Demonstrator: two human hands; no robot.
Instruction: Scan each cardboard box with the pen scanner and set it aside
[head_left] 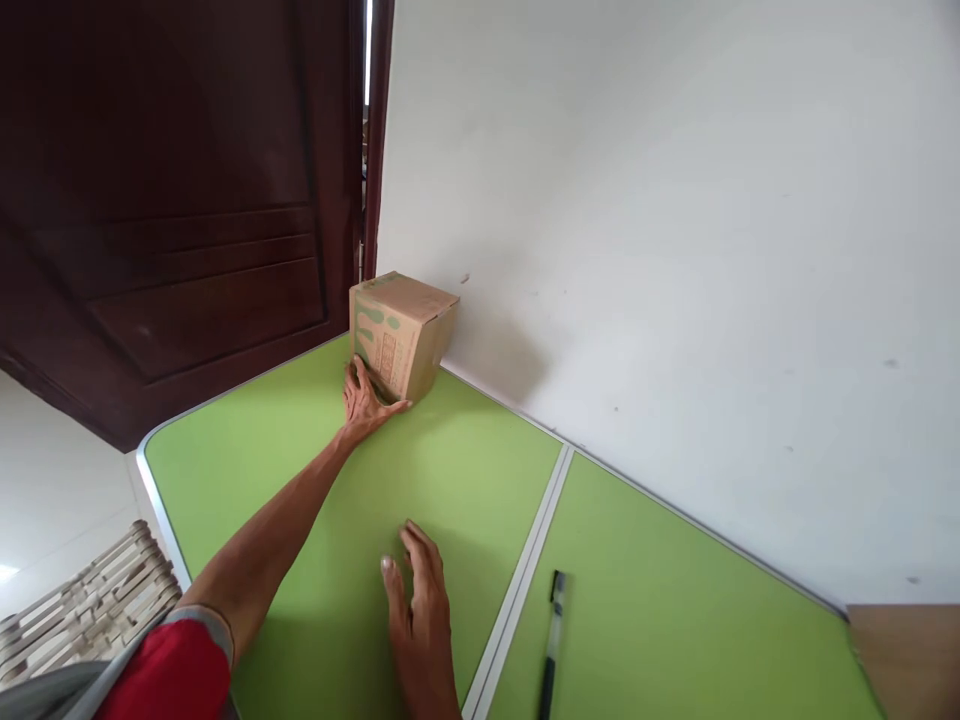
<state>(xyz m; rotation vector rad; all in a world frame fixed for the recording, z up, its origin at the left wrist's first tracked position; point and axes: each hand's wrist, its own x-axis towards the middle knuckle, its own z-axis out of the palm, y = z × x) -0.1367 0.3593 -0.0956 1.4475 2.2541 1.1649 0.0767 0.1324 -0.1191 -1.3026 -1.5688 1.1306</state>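
Observation:
A brown cardboard box (399, 336) with green print sits at the far edge of the green folding table (300, 420), close to the white wall. My left hand (365, 402) reaches out to it, fingers and thumb spread along the lower part of the box's near face. Nearer to me, my right hand (424, 610) hovers over the green tabletop with thumb and fingers apart and nothing between them. A pen (554, 635) with a black cap and clear barrel lies to the right of that hand, not touched.
A white seam (521, 580) divides the tabletop. Behind the table stands a white wall (675, 250), with a dark red door (187, 200) at the left. A woven seat (90, 605) is at lower left, and a brown panel-like object (907, 650) at lower right.

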